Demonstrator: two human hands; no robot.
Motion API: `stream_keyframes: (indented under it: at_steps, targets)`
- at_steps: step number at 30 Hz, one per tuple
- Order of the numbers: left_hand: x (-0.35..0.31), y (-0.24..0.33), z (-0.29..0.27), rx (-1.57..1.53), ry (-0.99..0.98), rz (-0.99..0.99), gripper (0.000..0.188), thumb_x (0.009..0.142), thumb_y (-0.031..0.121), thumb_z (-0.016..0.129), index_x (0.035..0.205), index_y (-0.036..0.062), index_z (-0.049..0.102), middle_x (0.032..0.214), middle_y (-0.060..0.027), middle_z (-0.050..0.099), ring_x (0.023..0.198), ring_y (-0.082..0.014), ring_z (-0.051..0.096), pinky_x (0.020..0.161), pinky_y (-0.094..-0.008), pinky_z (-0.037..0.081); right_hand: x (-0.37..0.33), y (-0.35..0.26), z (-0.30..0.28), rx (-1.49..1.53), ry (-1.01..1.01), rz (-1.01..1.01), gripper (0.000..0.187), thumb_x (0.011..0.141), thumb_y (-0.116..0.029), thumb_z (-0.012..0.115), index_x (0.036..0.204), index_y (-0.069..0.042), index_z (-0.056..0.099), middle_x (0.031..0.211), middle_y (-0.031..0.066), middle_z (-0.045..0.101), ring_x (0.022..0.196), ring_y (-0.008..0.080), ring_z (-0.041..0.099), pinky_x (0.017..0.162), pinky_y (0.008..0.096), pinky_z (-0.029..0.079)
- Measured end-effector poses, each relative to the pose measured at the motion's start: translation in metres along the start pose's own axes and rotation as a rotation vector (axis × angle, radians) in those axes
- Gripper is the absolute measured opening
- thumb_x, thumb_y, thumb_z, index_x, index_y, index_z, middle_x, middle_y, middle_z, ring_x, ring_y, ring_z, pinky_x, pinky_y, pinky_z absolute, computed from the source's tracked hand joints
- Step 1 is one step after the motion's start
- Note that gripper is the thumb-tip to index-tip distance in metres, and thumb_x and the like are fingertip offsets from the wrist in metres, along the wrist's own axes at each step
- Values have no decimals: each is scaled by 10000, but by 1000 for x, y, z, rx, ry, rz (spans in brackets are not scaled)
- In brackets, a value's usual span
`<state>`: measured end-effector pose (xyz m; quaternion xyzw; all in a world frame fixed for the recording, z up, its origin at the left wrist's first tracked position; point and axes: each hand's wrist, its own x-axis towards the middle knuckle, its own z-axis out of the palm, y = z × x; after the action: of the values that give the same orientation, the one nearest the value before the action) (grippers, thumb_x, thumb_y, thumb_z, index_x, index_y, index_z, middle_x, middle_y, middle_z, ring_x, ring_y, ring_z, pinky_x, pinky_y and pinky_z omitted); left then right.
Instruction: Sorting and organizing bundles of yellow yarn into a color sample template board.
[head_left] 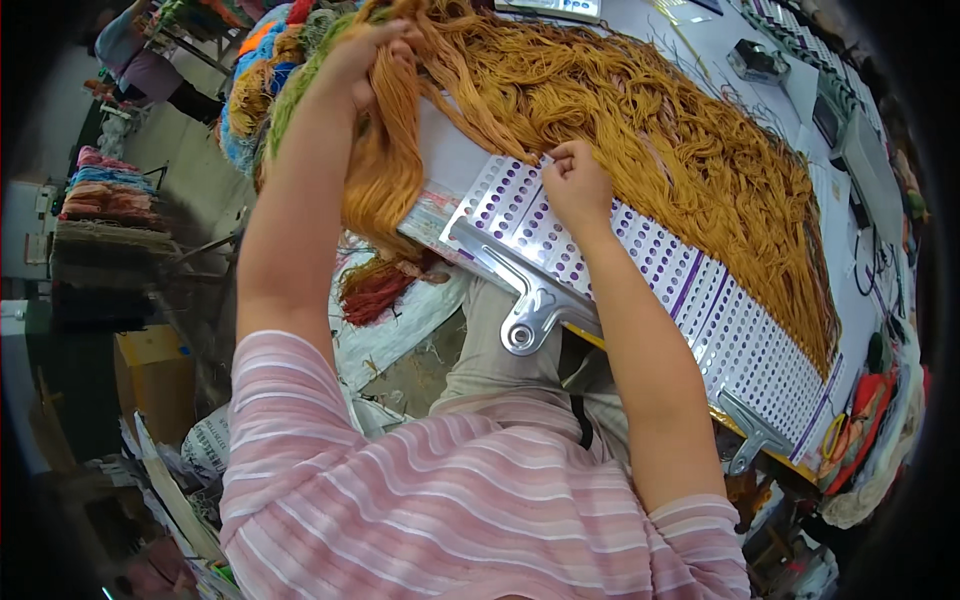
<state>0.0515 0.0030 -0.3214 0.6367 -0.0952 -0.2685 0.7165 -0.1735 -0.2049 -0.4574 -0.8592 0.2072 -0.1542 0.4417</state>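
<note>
My left hand (pixel 385 65) is raised at the upper left, its fingers closed round a hank of orange-brown yarn (pixel 395 120). The yarn's loose lengths hang below the fist, beside a white card (pixel 660 265) with rows of round purple-backed holes. At the card's far edge my right hand (pixel 578 190) is closed in a pinch. One orange strand reaches close to its fingertips, but what they hold is hidden. A large metal clip (pixel 525 290) grips the card's near edge, and a second clip (pixel 750 430) sits farther right. A mass of golden-brown yarn (pixel 640 110) spreads beyond the card.
Coloured yarn hanks (pixel 262 90) are heaped at the upper left. A clear glass-like block (pixel 757 62) stands on the white table (pixel 700 30). Red and dark yarn (pixel 375 290) lies on white sacking below. Another person (pixel 150 60) is in the background; a cardboard box (pixel 155 380) is lower left.
</note>
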Motion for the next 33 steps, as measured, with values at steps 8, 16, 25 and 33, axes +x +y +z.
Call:
stream_keyframes:
  at_steps: [8,16,25,33]
  targets:
    - [-125,-35,98,-534,-736,19,698,989,524,388,1529,129,191,1540,-175,246,1238,-383,491,721,-380,563,-46,-66,-53,748,107,-203,168,923,-119,589,1061,-30,622,856,2,595,726,55,527,650,208,445]
    - [-182,-56,142,-727,-823,162,888,887,728,383,1551,196,130,1570,-202,185,1444,-408,189,996,-551,443,-100,-103,-112,382,218,-370,176,820,-163,727,908,-25,661,854,45,582,759,131,531,681,274,442]
    - [-182,-79,137,-803,-1112,286,904,874,765,341,1539,170,199,1432,-204,459,1419,-369,287,1093,-535,318,-104,-103,-128,935,-328,-6,132,888,-144,687,860,-16,675,835,25,670,772,115,612,766,276,471]
    - [-188,-84,37,-908,-780,360,658,947,542,497,1473,162,385,1214,-64,566,1204,-278,456,923,-466,420,-49,-31,-260,1903,-444,128,249,849,75,509,1096,46,519,700,-13,414,551,87,374,559,228,355]
